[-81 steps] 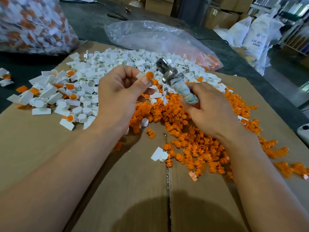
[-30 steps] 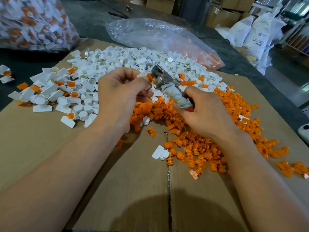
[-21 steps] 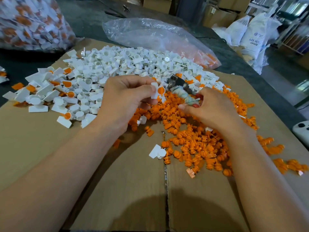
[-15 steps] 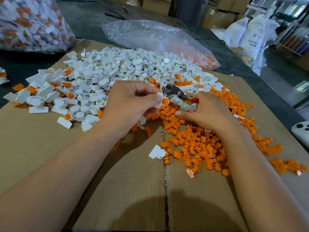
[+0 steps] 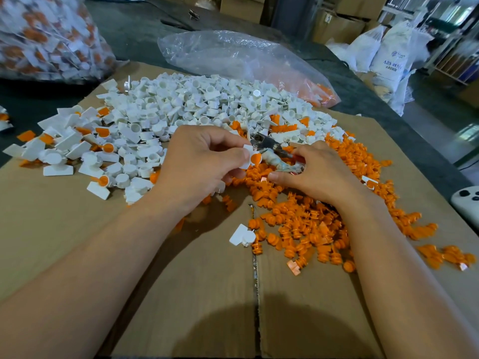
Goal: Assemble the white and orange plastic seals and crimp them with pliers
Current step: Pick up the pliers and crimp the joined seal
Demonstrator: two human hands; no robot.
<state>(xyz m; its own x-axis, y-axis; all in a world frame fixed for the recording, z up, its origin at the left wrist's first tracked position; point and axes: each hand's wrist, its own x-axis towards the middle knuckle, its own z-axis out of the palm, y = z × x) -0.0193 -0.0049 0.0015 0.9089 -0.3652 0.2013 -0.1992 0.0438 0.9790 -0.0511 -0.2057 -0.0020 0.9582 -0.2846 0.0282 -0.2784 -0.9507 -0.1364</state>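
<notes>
Presently, a white-and-orange seal (image 5: 249,158) is pinched by the left hand (image 5: 199,161); pliers (image 5: 269,149) are gripped by the right hand (image 5: 320,173).

Printed in blue on a white sack (image 5: 390,51) at two o'clock: "ABS RES", cut off at a fold. Beneath, a smaller line starting "ABS", the rest blurred. Above, a small logo, illegible. On a cardboard box (image 5: 339,28) at one o'clock, a small label, unreadable.
</notes>
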